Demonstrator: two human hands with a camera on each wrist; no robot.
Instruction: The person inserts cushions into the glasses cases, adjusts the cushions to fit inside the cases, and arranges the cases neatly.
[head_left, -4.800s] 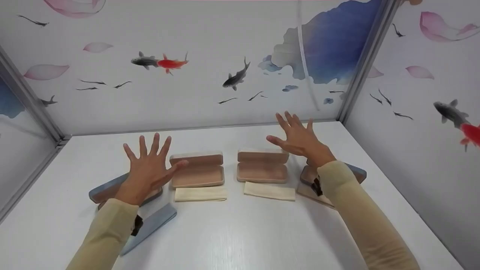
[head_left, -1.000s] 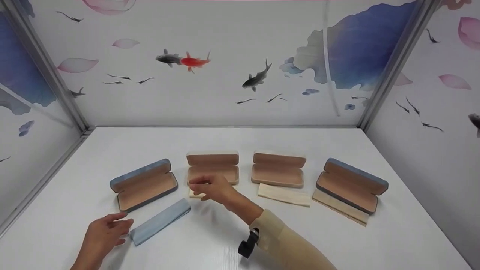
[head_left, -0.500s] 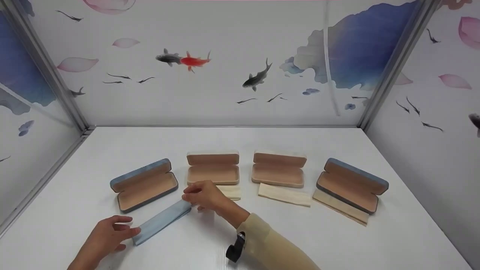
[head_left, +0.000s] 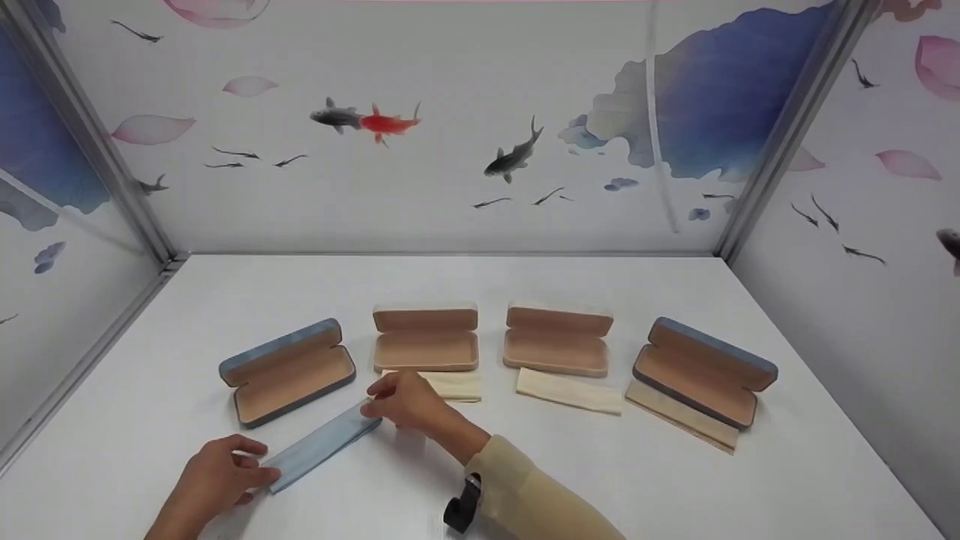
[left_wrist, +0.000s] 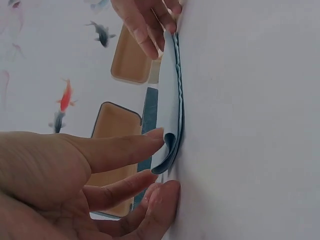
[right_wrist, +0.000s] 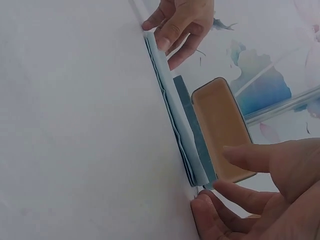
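A folded light blue cloth (head_left: 324, 444) lies slantwise on the table in front of the left glasses case (head_left: 292, 382), which is open and blue-rimmed. At the cloth's near left end, my left hand (head_left: 221, 476) pinches it, thumb on top and fingers at the end edge. My right hand (head_left: 409, 401) is at the far right end, its fingertips right by the edge. In the right wrist view its thumb (right_wrist: 245, 156) stands apart above the cloth. The cloth's layered fold (left_wrist: 172, 135) shows in the left wrist view.
Two pale open glasses cases (head_left: 426, 356) (head_left: 555, 358) stand in the middle, each with a folded cream cloth (head_left: 461, 386) (head_left: 570, 391) in front. On the right, another blue open glasses case (head_left: 694, 382) has a beige cloth (head_left: 682, 416) along its front. Patterned wall panels (head_left: 450, 217) enclose the table.
Both hands came down from being spread over the cases. The right hand moved left and down from the pale case to the blue cloth's end; the left thumb came onto its other end.
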